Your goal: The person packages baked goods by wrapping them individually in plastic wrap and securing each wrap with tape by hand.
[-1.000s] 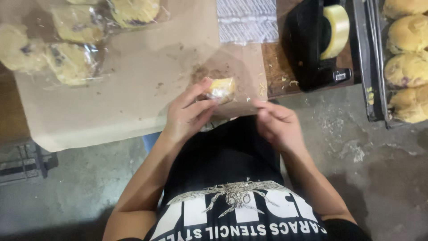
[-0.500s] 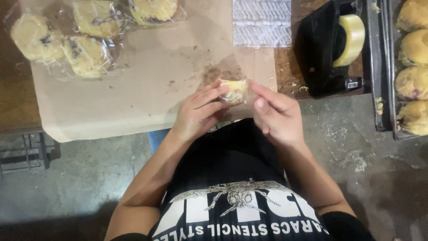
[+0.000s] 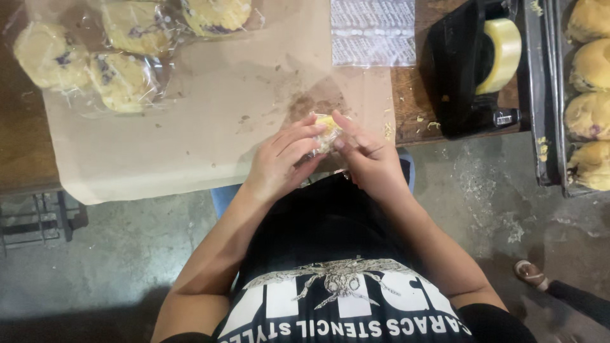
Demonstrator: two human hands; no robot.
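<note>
Over the near edge of the worktop [image 3: 19, 159], both hands met around one small yellow pastry [image 3: 325, 127] in clear wrap. The left hand [image 3: 279, 159] curled its fingers over the pastry's left side, gripping it; the right hand [image 3: 368, 159] pinched the wrap at its right side. Brown paper [image 3: 190, 140] lay beneath. Wrapped pastries [image 3: 121, 76] sat at the far left, a stack of clear bags [image 3: 372, 32] and a black tape dispenser [image 3: 470, 70] to the right, beside a tray [image 3: 546, 127] of unwrapped pastries.
</note>
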